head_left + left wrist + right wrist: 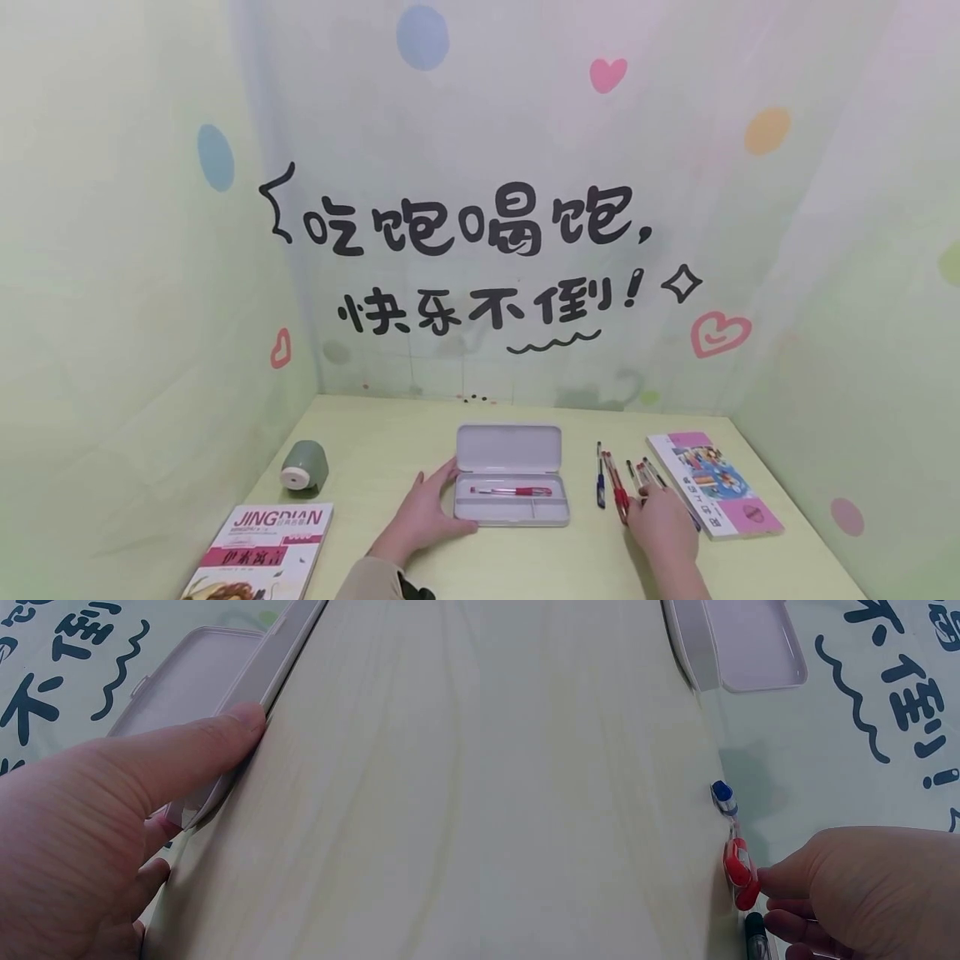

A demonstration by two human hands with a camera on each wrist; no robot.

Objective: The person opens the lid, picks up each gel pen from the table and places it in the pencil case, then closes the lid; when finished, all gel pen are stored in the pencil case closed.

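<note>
A pale lilac pencil case (512, 513) stands with its lid (508, 448) raised, and a red pen (517, 492) lies inside. My left hand (422, 512) grips the case's left end, thumb along the front edge and fingers behind. At the right, my right hand (666, 529) is low over a group of pens; its thumb tip touches or nearly touches the red pens (739, 864). Left of these lies a blue pen (600, 479). A dark green-capped pen (755, 930) is beside the fingertips, and more dark pens (654, 472) are partly hidden by the hand.
A pink-and-white book (716, 483) lies just right of the pens. On the left are a grey-green pencil sharpener (306, 465) and a JINGDIAN book (258, 550). Printed fabric walls (480, 125) enclose the table at the back and sides.
</note>
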